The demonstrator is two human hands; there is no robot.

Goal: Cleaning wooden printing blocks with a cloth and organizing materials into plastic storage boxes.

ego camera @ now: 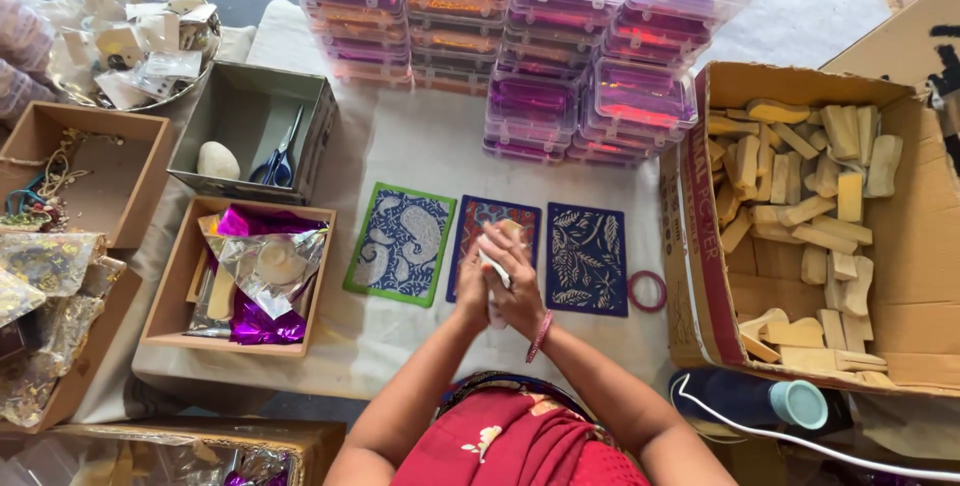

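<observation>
Hands pressed together over middle patterned card: left hand and right hand clamped on small white piece, mostly hidden. Risk: piece slips from palms, drops onto cards or rolls toward red ring at right.

The person wears a red garment printed with small pale flowers, edged at the neckline by a dark patterned border. A pink bangle circles the right wrist; both forearms are bare.
</observation>
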